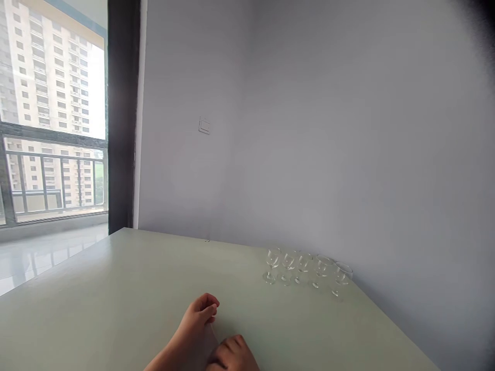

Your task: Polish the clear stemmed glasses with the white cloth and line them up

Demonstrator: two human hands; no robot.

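Both hands low at frame bottom, on the pale green table (116,288). Left hand (195,322) reaches forward, fingers curled inward, fingertips (211,309) pinched toward the thumb. There looks to be something thin and clear between the 2 hands, about where the left thumb meets the right hand, but too faint to tell what it is or whether it's actually gripped. Can't call the left grip either way.

Right hand (232,355) sits just behind and right of the left, knuckles up, fingers folded under, partly cut off by the frame edge. Loosely clenched look; can't tell whether it holds anything. The 2 hands are touching or nearly so.

Nearest objects: row of 5 small clear stemmed glasses (305,268), upright, side by side along the far table edge against the grey wall (328,129). Well apart from both hands, to their front-right. No hand contact with any glass.

Window (50,118) at left, wall switch (204,125) above the table.
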